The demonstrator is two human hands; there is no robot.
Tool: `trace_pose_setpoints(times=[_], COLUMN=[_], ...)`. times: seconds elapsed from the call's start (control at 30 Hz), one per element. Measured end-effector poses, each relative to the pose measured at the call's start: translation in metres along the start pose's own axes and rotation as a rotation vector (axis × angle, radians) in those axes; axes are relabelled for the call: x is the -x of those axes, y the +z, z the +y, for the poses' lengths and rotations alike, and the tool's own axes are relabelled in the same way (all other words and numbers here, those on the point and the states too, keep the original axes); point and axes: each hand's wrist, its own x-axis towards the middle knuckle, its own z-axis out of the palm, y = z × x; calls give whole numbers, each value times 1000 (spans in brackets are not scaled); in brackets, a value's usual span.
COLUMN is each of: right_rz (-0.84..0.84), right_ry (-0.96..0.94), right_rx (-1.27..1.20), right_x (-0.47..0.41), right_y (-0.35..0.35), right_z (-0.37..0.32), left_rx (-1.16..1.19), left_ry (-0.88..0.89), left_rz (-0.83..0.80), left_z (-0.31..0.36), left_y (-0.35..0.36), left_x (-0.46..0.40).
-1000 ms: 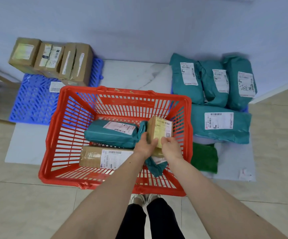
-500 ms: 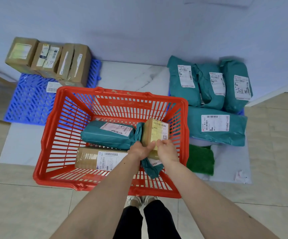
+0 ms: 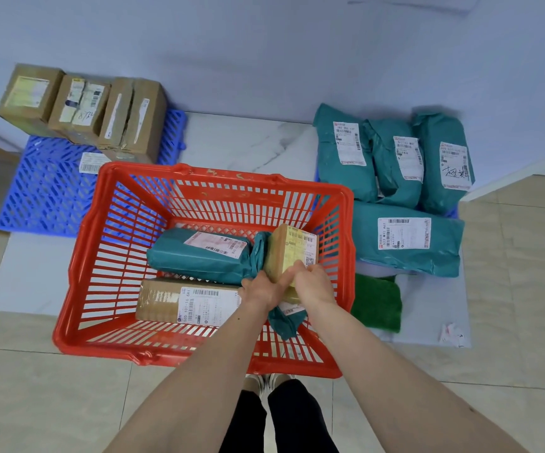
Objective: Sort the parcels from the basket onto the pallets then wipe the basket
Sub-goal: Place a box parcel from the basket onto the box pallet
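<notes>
1. The red basket stood on the floor and served as the landmark; the sorting step was in hand, with wiping judged far off, since parcels lay inside it.
2. Beyond the basket's far left corner, the blue pallet carried three cardboard boxes; off its right wall lay four teal bags, whose pallet was almost hidden.
3. Inside the basket, a teal bag parcel lay across the middle and a flat brown parcel lay nearer the front wall.
4. A small brown box stood tilted near the basket's right wall, on another teal bag.
5. The left hand gripped the box's lower left edge; the right hand clasped its lower right, fingers curled round it.
6. The next move likely called for lifting the box over the rim to the blue pallet.
7. A green cloth lay just outside the right wall.
</notes>
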Motion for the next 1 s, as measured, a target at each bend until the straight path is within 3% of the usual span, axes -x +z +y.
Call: trace_pose_setpoints(times=[0.53,0.8,1.0], right_rz=[43,66,126], right_ry=[-29,-104,-287], right_rx=[-64,-15,108], right_x=[-5,4,28], right_y=[-2,-7,-19], right_z=[4,7,4], left_rx=[390,565,681], left_ry=[-68,61,168], left_rz=[-3,-54,-156], left_z=[-1,-20,-35], left_y=[-1,-28,-53], left_x=[0,14,38])
